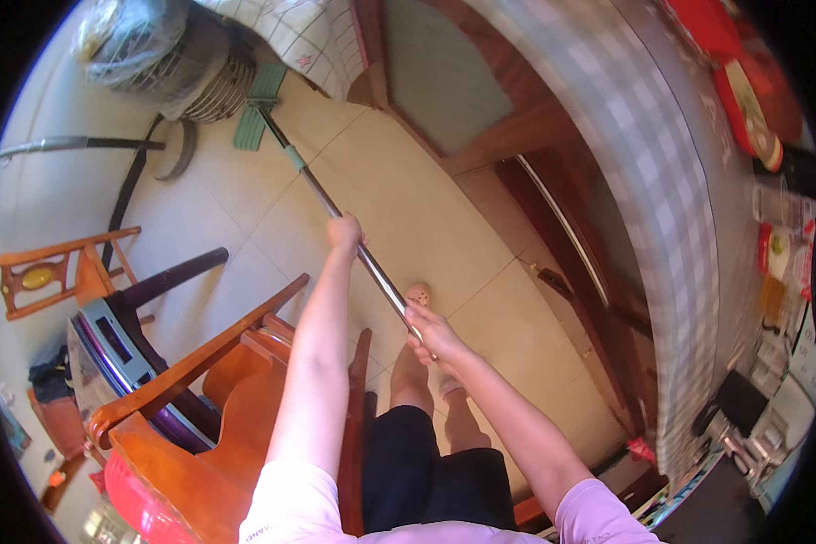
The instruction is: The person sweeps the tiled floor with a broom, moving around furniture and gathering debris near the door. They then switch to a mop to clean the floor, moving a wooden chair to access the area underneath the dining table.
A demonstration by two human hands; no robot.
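Observation:
I hold a mop (313, 184) with a long metal pole and a green ribbed head. Its pole slants from in front of my body toward the far left. My left hand (343, 234) is wrapped round the middle of the pole. Lower down, near the pole's end, my right hand (435, 334) grips it too. The green mop head (265, 86) rests on the tiled floor (372, 163), close beside a wire-caged fan (218, 91) wrapped in clear plastic. My feet stand on the tiles below the pole.
Left of me stand an orange-brown wooden chair (231, 390), a dark-legged table (122, 340) and a smaller wooden chair (36, 276). A round stand base (177, 154) sits beyond them. Along the right runs a brown cabinet (526, 136) with glass panels, topped by a checked cloth (653, 181).

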